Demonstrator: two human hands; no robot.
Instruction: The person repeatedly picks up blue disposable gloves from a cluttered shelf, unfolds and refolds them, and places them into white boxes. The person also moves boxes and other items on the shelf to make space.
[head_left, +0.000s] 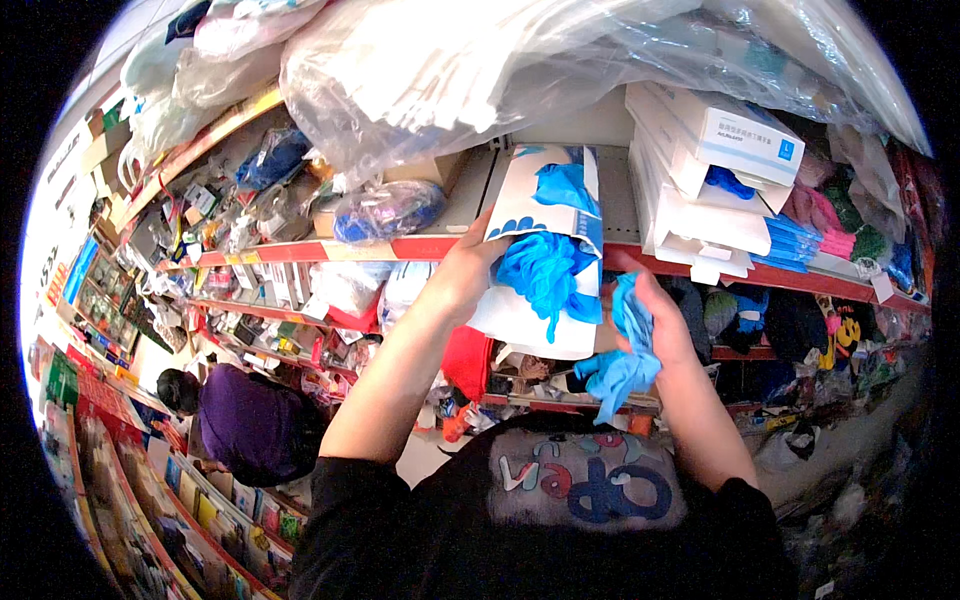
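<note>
My left hand (472, 262) grips the left side of a white cardboard glove box (510, 195) in front of the shelf. Blue disposable gloves (544, 270) bulge from its open near end, and more blue glove material (566, 187) shows through the opening on its upper face. A loose flap hangs below the bunched gloves. To the right of the box, my right hand (664, 319) holds a crumpled bunch of blue gloves (630, 345), whose ends dangle beneath the fingers.
Stacked white glove boxes (742, 142) stand on the red-edged shelf (787, 277) at right. A large clear plastic bag (450, 75) overhangs it. Bagged goods (390, 210) lie at left. A person in a purple top (255, 420) is bent down by the lower-left shelves.
</note>
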